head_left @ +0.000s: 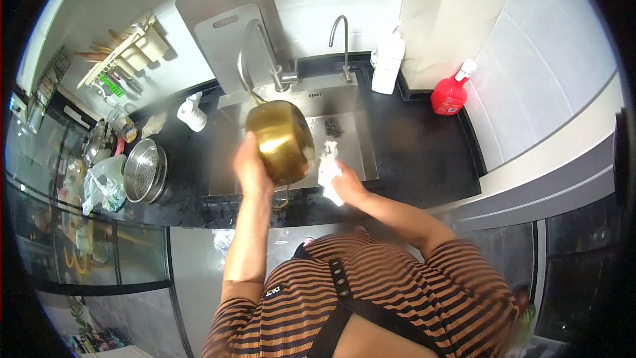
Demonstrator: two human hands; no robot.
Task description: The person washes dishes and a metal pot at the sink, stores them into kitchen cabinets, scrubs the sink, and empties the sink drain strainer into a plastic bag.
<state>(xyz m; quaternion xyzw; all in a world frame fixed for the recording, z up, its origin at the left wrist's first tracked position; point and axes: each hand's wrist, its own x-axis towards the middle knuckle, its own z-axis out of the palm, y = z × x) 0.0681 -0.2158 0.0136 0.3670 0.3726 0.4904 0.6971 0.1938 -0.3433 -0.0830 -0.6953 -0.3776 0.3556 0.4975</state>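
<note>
A gold-coloured pot (275, 136) is held tilted over the sink (358, 152), its shiny outer side towards me. My left hand (252, 166) grips it at its left edge, and some of those fingers are hidden behind it. A thin handle shows at the pot's lower end. To the right of the pot, my right hand (348, 184) is closed on a crumpled white cloth (327, 171), apart from the pot. Behind the pot stands the curved metal faucet (246, 66).
A steel strainer basket (141, 171) and a plastic bag (106, 182) sit on the left counter. Near the sink stand a small white bottle (192, 113), a white pump bottle (389, 63) and a red bottle (449, 95). Cutting boards (232, 40) lean on the wall.
</note>
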